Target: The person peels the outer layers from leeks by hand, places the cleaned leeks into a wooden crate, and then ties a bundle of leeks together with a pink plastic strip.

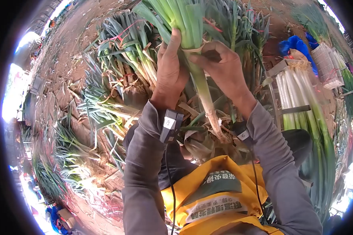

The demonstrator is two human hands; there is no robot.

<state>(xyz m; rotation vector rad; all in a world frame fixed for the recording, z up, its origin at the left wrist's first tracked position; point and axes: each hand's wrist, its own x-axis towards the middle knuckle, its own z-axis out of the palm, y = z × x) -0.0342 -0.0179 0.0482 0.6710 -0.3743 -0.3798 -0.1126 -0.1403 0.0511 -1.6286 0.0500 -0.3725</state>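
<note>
One large green onion (204, 92) hangs upright in front of me, green leaves at the top and brown roots at the bottom. My left hand (170, 66) is closed around its left side, with the thumb pointing up along the leaf base. My right hand (223, 64) pinches a pale outer layer at the right of the stalk, thumb and forefinger together. The strip of this layer crosses the stalk between both hands. Part of my left fingers is hidden behind the onion.
Bundles of onions (125, 55) lie on the ground ahead and at the left. Peeled white onions (298, 90) rest on a rack at the right, near a blue plastic bag (298, 49) and a white crate (327, 66). Loose leaf scraps lie below my hands.
</note>
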